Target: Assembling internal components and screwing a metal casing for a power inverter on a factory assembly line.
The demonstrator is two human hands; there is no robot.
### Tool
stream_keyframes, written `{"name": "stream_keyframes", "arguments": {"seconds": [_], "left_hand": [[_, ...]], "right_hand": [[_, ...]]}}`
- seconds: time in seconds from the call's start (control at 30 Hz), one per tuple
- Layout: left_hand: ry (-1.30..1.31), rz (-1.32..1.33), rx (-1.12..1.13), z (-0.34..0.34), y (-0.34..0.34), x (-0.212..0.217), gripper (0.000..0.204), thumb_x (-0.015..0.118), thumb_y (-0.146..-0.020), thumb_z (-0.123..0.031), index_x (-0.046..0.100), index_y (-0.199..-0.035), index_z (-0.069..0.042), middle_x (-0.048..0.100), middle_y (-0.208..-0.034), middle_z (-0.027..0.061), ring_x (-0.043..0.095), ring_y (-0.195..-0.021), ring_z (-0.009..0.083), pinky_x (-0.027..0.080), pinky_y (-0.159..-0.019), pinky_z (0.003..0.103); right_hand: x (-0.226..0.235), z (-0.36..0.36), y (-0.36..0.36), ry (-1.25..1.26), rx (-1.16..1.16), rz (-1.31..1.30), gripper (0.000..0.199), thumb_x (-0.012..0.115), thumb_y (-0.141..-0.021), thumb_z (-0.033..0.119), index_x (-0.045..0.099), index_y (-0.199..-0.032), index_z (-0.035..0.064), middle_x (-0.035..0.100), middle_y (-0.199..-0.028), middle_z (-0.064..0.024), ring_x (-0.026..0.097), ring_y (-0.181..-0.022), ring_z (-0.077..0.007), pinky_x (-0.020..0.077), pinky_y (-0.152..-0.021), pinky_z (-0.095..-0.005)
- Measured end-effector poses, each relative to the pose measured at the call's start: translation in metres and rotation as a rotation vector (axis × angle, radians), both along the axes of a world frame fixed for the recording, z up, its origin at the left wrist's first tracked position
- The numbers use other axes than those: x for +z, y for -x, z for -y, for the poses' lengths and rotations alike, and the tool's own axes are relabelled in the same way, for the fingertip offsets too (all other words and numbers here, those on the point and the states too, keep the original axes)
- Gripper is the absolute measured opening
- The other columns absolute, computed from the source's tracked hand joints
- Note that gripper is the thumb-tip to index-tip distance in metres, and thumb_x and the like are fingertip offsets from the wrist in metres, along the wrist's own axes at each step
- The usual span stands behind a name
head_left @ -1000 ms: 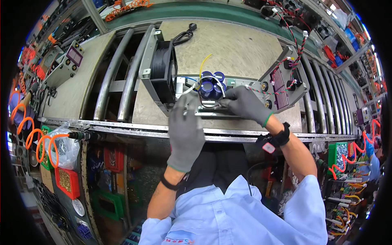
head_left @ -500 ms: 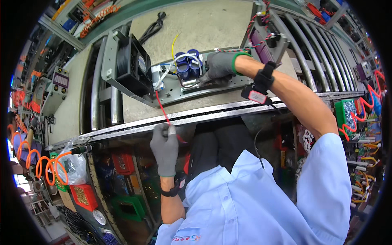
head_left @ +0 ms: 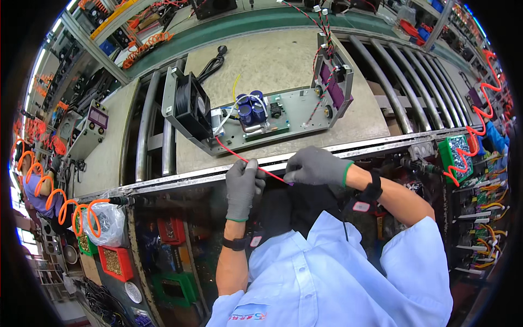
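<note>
Above the black trousers [head_left: 277, 212], the gloved left hand [head_left: 243, 188] and gloved right hand [head_left: 316, 167] both pinch the red wire [head_left: 229, 151], which runs across the bench's near edge [head_left: 190, 178] to the grey metal chassis [head_left: 298, 115] bearing a black fan [head_left: 192, 104] and blue capacitors [head_left: 246, 113], a black cord [head_left: 212, 67] lying beyond.

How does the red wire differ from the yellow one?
The red wire is held by the left hand and right hand; the yellow wire is untouched. The red wire reaches past the near side of the metal chassis, while the yellow wire points toward its far side. The red wire shows more length than the yellow wire. Both are thin.
</note>
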State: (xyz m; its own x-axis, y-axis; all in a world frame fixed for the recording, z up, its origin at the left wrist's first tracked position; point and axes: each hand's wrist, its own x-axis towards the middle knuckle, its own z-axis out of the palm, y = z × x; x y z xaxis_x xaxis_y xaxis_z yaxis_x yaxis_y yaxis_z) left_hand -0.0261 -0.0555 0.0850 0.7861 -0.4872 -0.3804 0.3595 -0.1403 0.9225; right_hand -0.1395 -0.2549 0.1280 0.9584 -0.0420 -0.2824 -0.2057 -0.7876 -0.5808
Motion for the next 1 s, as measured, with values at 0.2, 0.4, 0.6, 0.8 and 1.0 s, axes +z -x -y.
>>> {"name": "stream_keyframes", "arguments": {"seconds": [0.2, 0.4, 0.6, 0.8, 1.0], "left_hand": [[0.106, -0.032, 0.028, 0.019, -0.001, 0.007, 0.025, 0.063, -0.105, -0.025, 0.061, -0.095, -0.002, 0.065, -0.079, 0.0063, 0.059, -0.059, 0.0075, 0.044, -0.047, 0.021], [-0.175, 1.134, 0.118, 0.049, -0.016, -0.029, 0.022, 0.071, -0.093, -0.017, 0.065, -0.108, -0.001, 0.064, -0.101, 0.0169, 0.065, -0.089, 0.0340, 0.054, -0.078, 0.044], [-0.254, 1.296, 0.107, 0.052, -0.031, -0.053, 0.019, 0.070, -0.088, -0.011, 0.065, -0.103, -0.002, 0.061, -0.105, 0.0185, 0.059, -0.099, 0.0394, 0.051, -0.087, 0.050], [-0.266, 1.349, 0.097, 0.051, -0.030, -0.058, 0.018, 0.069, -0.088, -0.011, 0.065, -0.103, -0.002, 0.061, -0.103, 0.0178, 0.058, -0.093, 0.0382, 0.051, -0.084, 0.050], [-0.298, 1.351, 0.103, 0.052, -0.029, -0.055, 0.018, 0.072, -0.086, -0.008, 0.067, -0.103, -0.002, 0.062, -0.103, 0.0177, 0.060, -0.096, 0.0386, 0.052, -0.083, 0.049]], "right_hand": [[0.003, -0.005, -0.002, 0.088, -0.007, 0.088, 0.027, 0.071, -0.092, 0.030, 0.077, -0.100, 0.0057, 0.073, -0.090, -0.0184, 0.071, -0.087, -0.0396, 0.0542, -0.080, -0.0495], [-0.013, 0.044, -0.045, 0.361, -0.202, 0.443, 0.015, 0.063, -0.096, 0.017, 0.073, -0.099, 0.0064, 0.073, -0.090, -0.0176, 0.073, -0.088, -0.0371, 0.0580, -0.079, -0.0469], [-0.022, 0.076, -0.087, 0.011, -0.318, 0.502, 0.020, 0.064, -0.099, 0.019, 0.074, -0.108, 0.0033, 0.074, -0.095, -0.0206, 0.073, -0.089, -0.0366, 0.0558, -0.079, -0.0440], [-0.022, 0.070, -0.087, -0.074, -0.372, 0.489, 0.021, 0.066, -0.098, 0.019, 0.075, -0.105, 0.0007, 0.075, -0.090, -0.0202, 0.074, -0.083, -0.0333, 0.0552, -0.076, -0.0406], [-0.026, 0.073, -0.091, -0.043, -0.303, 0.583, 0.021, 0.066, -0.098, 0.018, 0.076, -0.102, 0.0004, 0.074, -0.089, -0.0205, 0.074, -0.082, -0.0337, 0.0545, -0.075, -0.0413]]}}
